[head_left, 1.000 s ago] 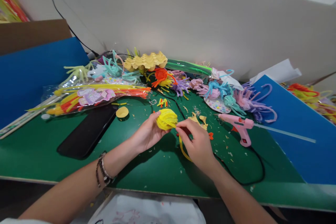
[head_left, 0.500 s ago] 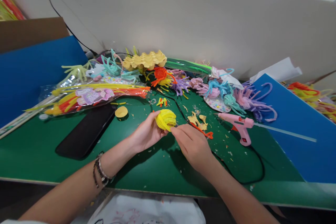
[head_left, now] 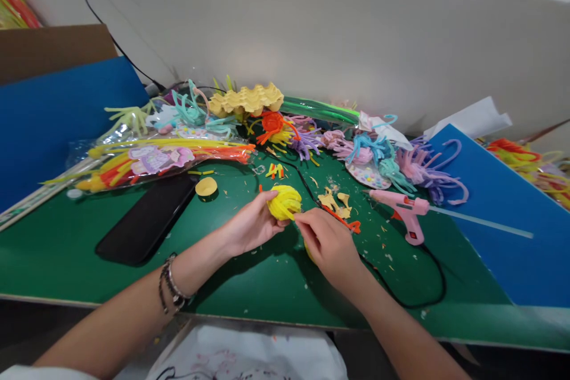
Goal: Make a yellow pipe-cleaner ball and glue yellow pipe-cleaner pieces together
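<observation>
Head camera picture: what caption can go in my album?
Left hand holds a yellow ball, right hand pinches its strand, pink glue gun nearby.

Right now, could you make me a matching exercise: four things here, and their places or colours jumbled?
Things:
1. Glue gun
2. Yellow fuzzy ball
3. Egg carton piece
4. Flat slab

Places or colours:
A. Black, partly under the clear bag
B. Held in the left hand
C. Pink, on the right side
D. Pale yellow, at the back of the green table

Pairs: 1-C, 2-B, 3-D, 4-A.
</observation>
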A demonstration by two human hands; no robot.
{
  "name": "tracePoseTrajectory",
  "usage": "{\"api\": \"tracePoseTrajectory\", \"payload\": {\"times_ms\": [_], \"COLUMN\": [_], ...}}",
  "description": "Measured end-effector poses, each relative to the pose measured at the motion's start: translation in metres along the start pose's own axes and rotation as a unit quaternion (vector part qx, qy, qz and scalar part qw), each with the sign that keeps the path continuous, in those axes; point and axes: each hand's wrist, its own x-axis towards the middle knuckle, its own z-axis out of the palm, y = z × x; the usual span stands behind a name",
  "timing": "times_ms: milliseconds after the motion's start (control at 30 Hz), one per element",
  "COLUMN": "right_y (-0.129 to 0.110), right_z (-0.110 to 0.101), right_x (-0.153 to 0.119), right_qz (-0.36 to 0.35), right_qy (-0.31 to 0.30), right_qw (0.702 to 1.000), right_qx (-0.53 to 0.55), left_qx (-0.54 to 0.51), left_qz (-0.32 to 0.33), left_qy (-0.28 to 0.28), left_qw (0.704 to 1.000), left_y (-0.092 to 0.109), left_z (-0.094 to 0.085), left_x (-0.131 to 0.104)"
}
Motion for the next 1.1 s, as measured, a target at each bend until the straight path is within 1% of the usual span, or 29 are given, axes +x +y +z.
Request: {"api": "tracePoseTrajectory", "payload": {"times_ms": [100,167,233,300,367,433,533,667,800,933,1100], "right_y": [0.001,0.001,0.001,0.000,0.000,0.000,0.001,0.004,0.003,0.001,0.000], "right_z": [0.000,0.000,0.000,0.000,0.001,0.001,0.002,0.002,0.001,0.000,0.003], "right_x": [-0.001,-0.001,-0.001,-0.001,-0.001,0.000,0.001,0.002,0.002,0.003,0.007], "right_qz": [0.091,0.163,0.236,0.297,0.346,0.380,0.408,0.417,0.411,0.423,0.431], "right_qy": [0.010,0.014,0.004,-0.008,-0.003,0.007,0.004,-0.010,-0.010,-0.017,-0.011], "right_qw": [0.993,0.978,0.953,0.921,0.890,0.868,0.848,0.831,0.833,0.831,0.827], "right_qx": [0.072,0.129,0.191,0.253,0.296,0.319,0.339,0.367,0.370,0.362,0.360], "left_qx": [-0.012,-0.019,-0.023,-0.025,-0.025,-0.025,-0.020,-0.010,-0.003,0.023,0.032], "left_qz": [0.025,0.033,0.035,0.038,0.040,0.043,0.049,0.063,0.071,0.091,0.111], "left_qy": [0.019,0.023,0.015,-0.001,-0.012,-0.013,-0.007,-0.015,-0.031,-0.047,-0.046], "left_qw": [0.999,0.999,0.999,0.999,0.999,0.999,0.999,0.998,0.997,0.995,0.992], "left_y": [-0.003,-0.004,-0.006,-0.007,-0.009,-0.010,-0.012,-0.013,-0.014,-0.016,-0.016], "left_z": [0.004,0.006,0.006,0.005,0.004,0.003,0.002,0.001,0.002,0.003,0.002], "left_x": [-0.001,-0.001,-0.001,-0.001,0.000,0.000,0.000,0.000,0.000,0.000,-0.002]}}
